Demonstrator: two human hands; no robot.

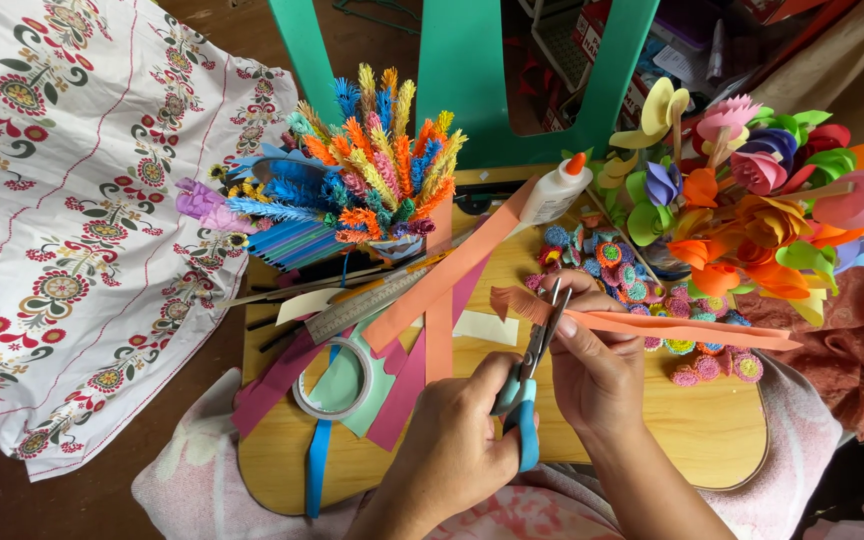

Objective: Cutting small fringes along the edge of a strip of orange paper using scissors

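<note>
Head view | left hand [457,440] fingers closed on scissors [535,368] | right hand [597,365] pinching orange paper strip [682,327] | keep your fringe cuts evenly spaced, stop short of far edge.

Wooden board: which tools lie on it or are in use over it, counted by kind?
Scissors: 1, in the left hand, at the orange paper strip that the right hand holds
Glue bottle: 1
Tape roll: 1
Ruler: 1
Total: 4
</note>
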